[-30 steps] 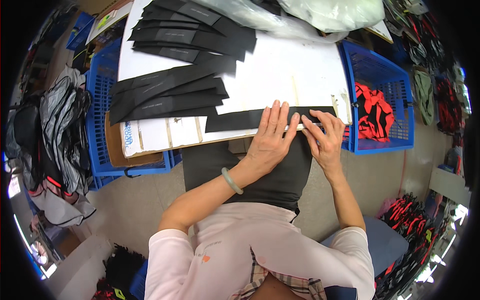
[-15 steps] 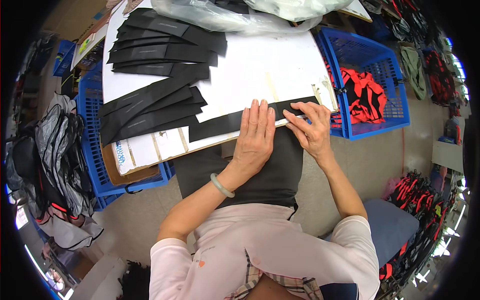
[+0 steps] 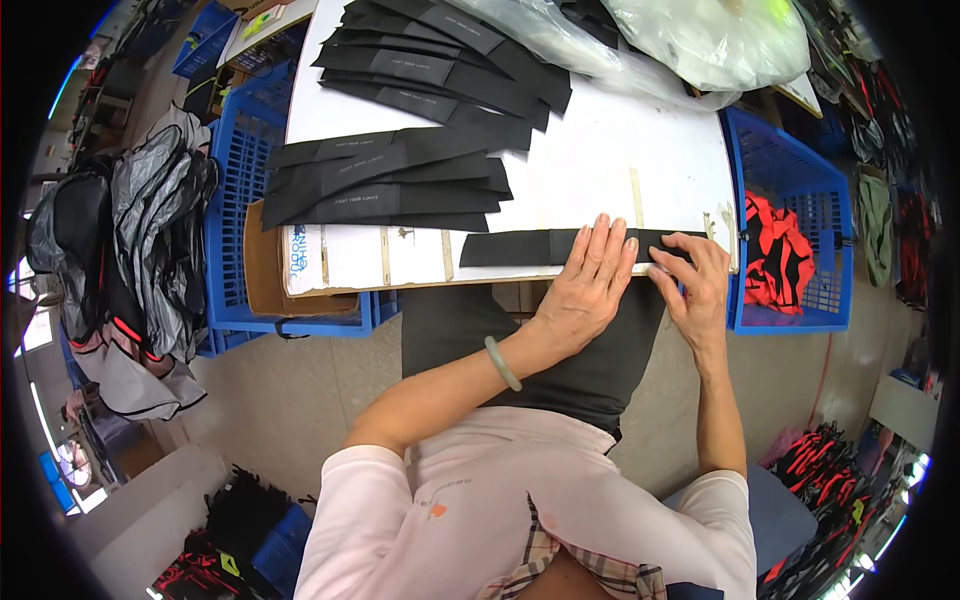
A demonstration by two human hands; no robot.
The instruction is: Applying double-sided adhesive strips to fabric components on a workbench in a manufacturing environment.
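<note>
Black fabric strip [image 3: 508,249], single: laid lengthwise along the near edge of a white tabletop [image 3: 590,160], beneath the fingers of both hands. Blue crate [image 3: 790,324], just beside the tabletop's right end, with red-and-black fabric [image 3: 785,285] inside. Plastic bag [image 3: 715,45], translucent, at the far edge. Loose black strips [image 3: 360,175], fanned in overlapping groups on the tabletop's left part. Left hand [image 3: 585,296]: flat across the strip, fingers together, not gripping. Right hand [image 3: 700,288]: bent fingers toward the strip's right end, thumb at its near edge; cannot tell whether pinching or merely touching. Greyish panel [image 3: 562,248], part of the strip, just left of the left fingers. Changed since half a second ago: chiefly the camera's angle, with hands and strip in nearly the same places. Meaning, as judged: strip being steadied, not carried.
</note>
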